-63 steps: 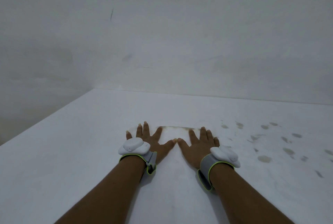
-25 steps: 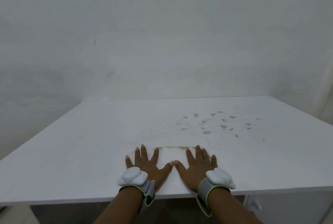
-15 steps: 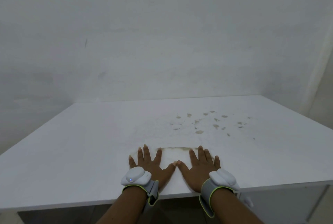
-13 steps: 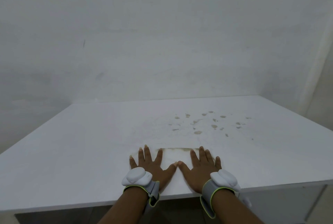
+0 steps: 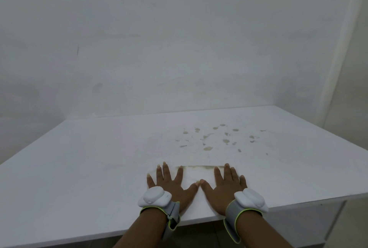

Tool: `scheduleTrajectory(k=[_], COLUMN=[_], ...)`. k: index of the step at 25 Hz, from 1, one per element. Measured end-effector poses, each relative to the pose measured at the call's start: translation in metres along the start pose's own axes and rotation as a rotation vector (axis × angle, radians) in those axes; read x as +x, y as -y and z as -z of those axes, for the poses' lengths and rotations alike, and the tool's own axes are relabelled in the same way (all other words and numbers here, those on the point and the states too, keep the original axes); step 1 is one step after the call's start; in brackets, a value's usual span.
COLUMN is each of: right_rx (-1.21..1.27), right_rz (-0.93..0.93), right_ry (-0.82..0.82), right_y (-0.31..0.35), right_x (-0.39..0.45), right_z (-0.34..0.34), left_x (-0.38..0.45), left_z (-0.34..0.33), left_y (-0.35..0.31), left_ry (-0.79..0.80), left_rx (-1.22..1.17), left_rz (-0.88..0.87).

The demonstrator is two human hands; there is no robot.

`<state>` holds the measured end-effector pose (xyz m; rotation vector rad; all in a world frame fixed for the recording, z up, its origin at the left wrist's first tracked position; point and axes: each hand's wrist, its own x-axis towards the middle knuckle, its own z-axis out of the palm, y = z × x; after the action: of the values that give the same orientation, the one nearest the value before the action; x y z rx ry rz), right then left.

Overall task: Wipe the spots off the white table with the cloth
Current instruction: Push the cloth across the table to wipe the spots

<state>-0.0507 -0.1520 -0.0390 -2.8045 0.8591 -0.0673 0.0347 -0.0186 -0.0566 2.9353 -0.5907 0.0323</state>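
A white desk [image 5: 79, 178] fills the lower view, set against a plain pale wall [image 5: 179, 38]. Nearest, at the desk's front edge, two bare forearms reach in, each wrist wearing a grey band with a white device on top. The left hand [image 5: 171, 185] and right hand [image 5: 224, 186] lie flat, palms down and fingers spread — neither grip closed on anything — pressing a white cloth [image 5: 196, 174] onto the desk. The thumb tips nearly touch over the cloth's middle. The cloth's far edge shows a brownish stain line. Farther back, right of centre, a scatter of small brownish spots [image 5: 217, 138] marks the desk, well apart from the cloth.
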Motion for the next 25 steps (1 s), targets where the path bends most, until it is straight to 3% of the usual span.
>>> scheduleTrajectory(k=[7, 25], right_rx=[0.041, 0.01], right_rz=[-0.068, -0.025], right_ry=[-0.013, 0.008], right_y=[0.016, 0.018], right_x=[0.006, 0.043], right_z=[0.0, -0.004], left_x=[0.002, 0.04], left_z=[0.003, -0.006], left_y=[-0.001, 0.003], left_ry=[0.014, -0.059], left_rx=[0.004, -0.071], left_rz=[-0.006, -0.023])
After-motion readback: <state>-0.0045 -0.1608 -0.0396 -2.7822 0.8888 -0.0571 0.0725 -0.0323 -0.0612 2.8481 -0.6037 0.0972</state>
